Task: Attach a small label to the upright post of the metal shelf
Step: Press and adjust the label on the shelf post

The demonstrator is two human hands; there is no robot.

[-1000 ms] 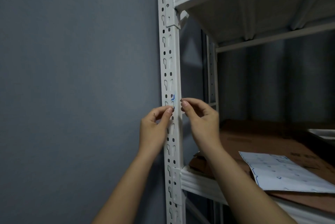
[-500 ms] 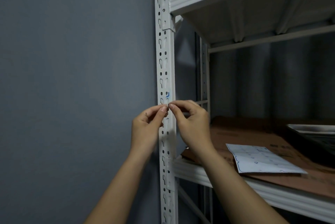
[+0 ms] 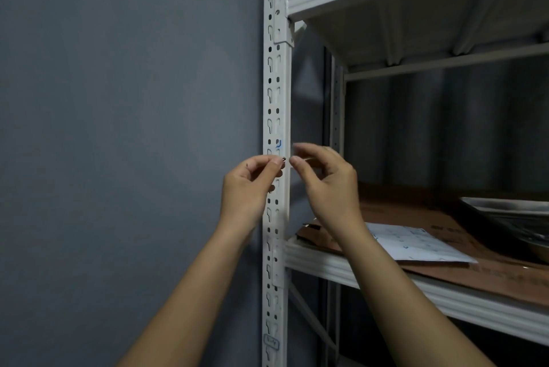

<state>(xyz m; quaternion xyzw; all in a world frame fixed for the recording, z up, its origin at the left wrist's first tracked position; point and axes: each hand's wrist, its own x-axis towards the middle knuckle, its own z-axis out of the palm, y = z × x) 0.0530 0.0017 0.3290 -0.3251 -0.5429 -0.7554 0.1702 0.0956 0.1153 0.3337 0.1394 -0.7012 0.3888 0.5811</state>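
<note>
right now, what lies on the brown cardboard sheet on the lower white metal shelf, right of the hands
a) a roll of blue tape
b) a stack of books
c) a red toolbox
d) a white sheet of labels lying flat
d: a white sheet of labels lies flat on the brown cardboard sheet of the lower white metal shelf, just right of the right hand.

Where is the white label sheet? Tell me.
In the head view, the label sheet lies right of the right hand, flat on brown cardboard on the lower shelf.
</note>
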